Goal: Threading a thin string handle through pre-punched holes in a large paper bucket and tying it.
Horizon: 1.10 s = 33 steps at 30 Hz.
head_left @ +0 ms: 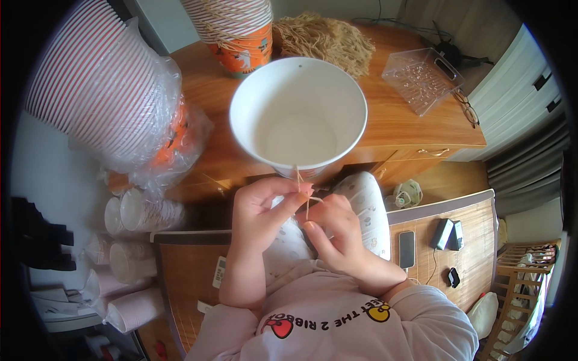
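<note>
A large white paper bucket [253, 111] stands with its mouth toward me, a small hole showing near its far rim. A thin beige twine [299, 174] runs from the bucket's near rim down to my fingers. Thumb and fingers of my left hand [262, 207] pinch the twine just below the rim. Close beside it, my right hand [338, 231] is curled, with the twine's loose end between thumb and fingers. Both hands are above my lap. Whether the twine is knotted cannot be made out.
Nested orange-patterned buckets [244, 48] and a heap of beige twine [325, 42] sit on the wooden desk [391, 129]. At left rises a tall plastic-wrapped bucket stack [108, 90]. A clear tray [421, 78] holds small pieces; glasses [468, 108] lie beside it. A phone [407, 249] lies at right.
</note>
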Tool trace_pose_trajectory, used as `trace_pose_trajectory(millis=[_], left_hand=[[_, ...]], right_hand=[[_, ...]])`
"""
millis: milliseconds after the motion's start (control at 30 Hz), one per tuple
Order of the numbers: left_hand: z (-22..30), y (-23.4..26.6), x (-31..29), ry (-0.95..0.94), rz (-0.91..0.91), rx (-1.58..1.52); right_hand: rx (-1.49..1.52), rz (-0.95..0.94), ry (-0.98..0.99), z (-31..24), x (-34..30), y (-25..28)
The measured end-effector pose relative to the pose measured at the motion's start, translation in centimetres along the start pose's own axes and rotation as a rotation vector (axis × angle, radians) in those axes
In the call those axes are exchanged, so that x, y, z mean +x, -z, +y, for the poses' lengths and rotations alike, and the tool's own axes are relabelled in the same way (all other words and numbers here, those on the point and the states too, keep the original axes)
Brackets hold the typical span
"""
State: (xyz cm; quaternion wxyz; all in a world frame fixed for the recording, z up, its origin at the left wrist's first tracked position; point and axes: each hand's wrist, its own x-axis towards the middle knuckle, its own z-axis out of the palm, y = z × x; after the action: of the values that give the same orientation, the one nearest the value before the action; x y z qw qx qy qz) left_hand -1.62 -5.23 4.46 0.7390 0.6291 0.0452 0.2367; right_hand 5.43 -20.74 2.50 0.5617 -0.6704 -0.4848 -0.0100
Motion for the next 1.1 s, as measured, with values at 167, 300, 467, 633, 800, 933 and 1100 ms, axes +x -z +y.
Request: trace_pose_trajectory(millis=[167, 300, 467, 633, 800, 933, 1100], left_hand=[[-0.3, 0.0, -0.2, -0.029, -0.005, -0.146], [-0.3, 0.1, -0.3, -0.017, -0.009, -0.185], [-0.4, 0.0, -0.3, -0.027, -0.006, -0.208], [-0.4, -0.1, -0.3, -0.023, -0.016, -0.189], [-0.4, -0.3, -0.2, 0.012, -0.183, -0.169], [-0.5, -0.6, -0.5, 0.002, -0.123, -0.138], [-0.7, -0.3, -0.7, -0.076, -0.050, -0.123]], right_hand=[[-0.124, 0.096, 0.027, 0.4, 0.5, 0.4], [-0.128, 0.288, 0.114, 0.4, 1.2, 0.6], [-0.114, 0.376, 0.225, 0.9, 1.8, 0.5], [-0.094, 0.375, 0.210, 0.8, 1.9, 0.4], [-0.076, 0.374, 0.174, 0.6, 1.5, 0.2], [-0.106, 0.372, 0.177, 0.4, 1.6, 0.3], [-0.177, 0.324, 0.271, 0.1, 2.9, 0.6]])
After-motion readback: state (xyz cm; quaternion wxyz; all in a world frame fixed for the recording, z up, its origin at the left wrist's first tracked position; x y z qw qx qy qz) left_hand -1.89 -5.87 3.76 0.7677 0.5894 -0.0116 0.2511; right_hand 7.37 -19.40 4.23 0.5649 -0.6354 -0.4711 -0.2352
